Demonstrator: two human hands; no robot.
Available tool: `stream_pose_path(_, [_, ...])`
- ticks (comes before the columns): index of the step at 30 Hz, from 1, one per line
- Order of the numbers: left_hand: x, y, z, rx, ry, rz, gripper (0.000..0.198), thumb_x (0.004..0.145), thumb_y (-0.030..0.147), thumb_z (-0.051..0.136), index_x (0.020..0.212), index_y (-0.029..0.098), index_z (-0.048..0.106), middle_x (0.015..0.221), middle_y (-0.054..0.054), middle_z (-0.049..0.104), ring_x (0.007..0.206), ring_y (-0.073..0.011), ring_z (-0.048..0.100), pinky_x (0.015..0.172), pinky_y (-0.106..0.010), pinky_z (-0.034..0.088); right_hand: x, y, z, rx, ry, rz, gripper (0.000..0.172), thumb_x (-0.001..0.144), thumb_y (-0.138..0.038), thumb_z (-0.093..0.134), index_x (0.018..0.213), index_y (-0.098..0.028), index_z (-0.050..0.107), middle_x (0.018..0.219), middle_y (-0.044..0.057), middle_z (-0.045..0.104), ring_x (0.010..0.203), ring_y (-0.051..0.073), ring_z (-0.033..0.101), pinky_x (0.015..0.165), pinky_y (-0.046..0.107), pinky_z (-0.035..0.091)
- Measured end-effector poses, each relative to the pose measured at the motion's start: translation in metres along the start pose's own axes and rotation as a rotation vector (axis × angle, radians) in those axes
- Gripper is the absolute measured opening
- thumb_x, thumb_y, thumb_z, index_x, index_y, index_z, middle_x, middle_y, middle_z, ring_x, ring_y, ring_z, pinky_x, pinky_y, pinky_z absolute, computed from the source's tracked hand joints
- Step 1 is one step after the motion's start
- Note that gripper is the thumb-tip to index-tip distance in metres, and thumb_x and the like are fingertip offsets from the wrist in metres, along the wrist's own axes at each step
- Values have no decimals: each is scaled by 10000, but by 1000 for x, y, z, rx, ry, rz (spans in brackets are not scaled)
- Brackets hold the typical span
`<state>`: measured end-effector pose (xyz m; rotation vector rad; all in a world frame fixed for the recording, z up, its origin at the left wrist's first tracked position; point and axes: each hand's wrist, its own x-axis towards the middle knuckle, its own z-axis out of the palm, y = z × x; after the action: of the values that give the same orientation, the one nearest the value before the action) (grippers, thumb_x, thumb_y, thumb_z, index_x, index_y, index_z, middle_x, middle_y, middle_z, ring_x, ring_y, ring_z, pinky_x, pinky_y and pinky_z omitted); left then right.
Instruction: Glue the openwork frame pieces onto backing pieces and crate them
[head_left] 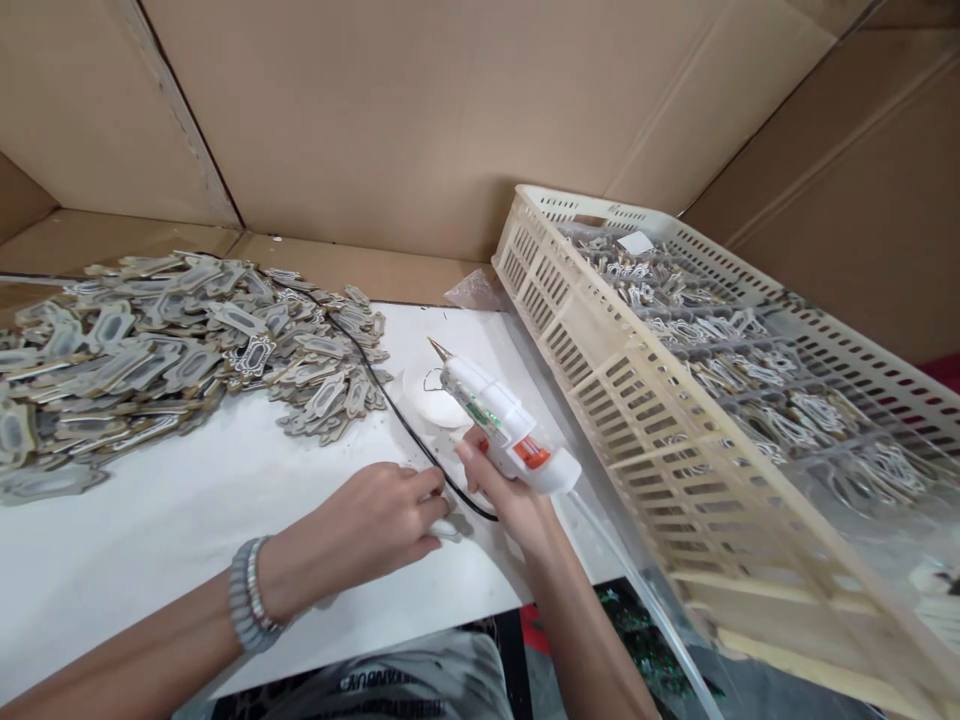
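While working two-handed at the bench (172,530), mind the gun (499,415) first: held in the right grip (517,510), wrapped firmly round the handle, with the nozzle (439,349) pointing up and to the left, past the white disc (427,405); probably hot, so best kept well away from the left grip (390,510), near and lower down; there, with thumb and fingers drawn together low over the bench, apparently pinching a pale piece (448,528), mostly hidden from view; cannot tell how tightly held or which way up; to do this well, settle the piece flat before tipping the nozzle toward it, hold by the edges, and leave the middle bare for any bead; squeeze lightly, then lift off cleanly to avoid strings; watch the black cord (391,406), running from the pile (150,350) past the left grip toward the gun, and likely to snag or drag; allow room too for the long glue stick (646,597), trailing from the back of the gun close beside the basket (757,620); keep drips off the sorted pieces (731,375) inside the basket.
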<state>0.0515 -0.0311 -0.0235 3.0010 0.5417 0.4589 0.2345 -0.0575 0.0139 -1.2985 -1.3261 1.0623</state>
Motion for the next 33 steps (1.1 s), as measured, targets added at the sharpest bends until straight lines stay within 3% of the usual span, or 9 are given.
stream_pose_path(6, [-9,-7,0,-101,31,-64,59,850,195,701,890,228,672,927,-12,734,799,-174,681,734,-294,524,0,3,-2,-45,5,1,381,838,-509,639,619,-251,465,558,-42,451,553,149,450,614,320,463])
stream_pose_path(10, [-19,-32,-21,-112,85,-109,114,879,207,610,942,218,704,913,-32,780,773,-186,700,697,-292,539,1,3,-2,-90,-18,-4,384,864,-497,594,614,-250,441,557,-37,452,554,146,448,574,305,407])
stream_pose_path(12, [-25,-49,-39,-148,183,-185,169,932,280,562,989,228,712,880,-17,787,757,-167,724,695,-265,550,1,3,0,-112,-55,-27,368,860,-444,592,609,-248,408,576,-38,437,558,138,441,558,296,376])
stream_pose_path(15, [-34,-65,-62,-28,433,-206,105,904,293,630,946,251,717,803,9,776,672,-146,696,650,-245,531,2,5,4,-134,-96,-136,348,837,-375,617,620,-249,376,617,-35,432,582,140,451,553,289,370])
stream_pose_path(17, [-39,-66,-71,92,537,-278,69,879,286,672,929,257,710,804,19,765,593,-127,631,605,-246,501,1,8,7,-144,-139,-220,300,836,-330,632,650,-246,412,656,-25,470,608,148,477,565,287,387])
stream_pose_path(20, [-46,-58,-75,219,592,-357,78,871,291,688,941,256,693,830,22,758,583,-120,601,590,-252,472,0,12,8,-214,-240,-286,266,861,-277,639,670,-239,458,691,-15,496,610,147,493,570,282,391])
stream_pose_path(24, [-48,-50,-72,282,609,-348,120,874,273,701,982,225,680,857,-17,753,736,-160,685,680,-259,494,1,17,7,-303,-301,-336,367,903,-273,630,626,-229,394,687,-19,451,601,133,473,562,267,371])
stream_pose_path(29, [-47,-51,-71,319,662,-307,135,845,253,734,962,197,696,829,-24,754,723,-154,693,690,-246,492,3,26,7,-303,-295,-431,356,915,-256,599,642,-229,373,669,-26,436,597,127,464,544,251,362])
stream_pose_path(33, [-47,-52,-72,355,676,-247,136,834,236,743,946,175,698,806,-37,754,695,-153,686,684,-247,488,3,29,8,-315,-298,-419,345,906,-237,607,644,-220,384,680,-29,431,577,109,450,527,239,343])
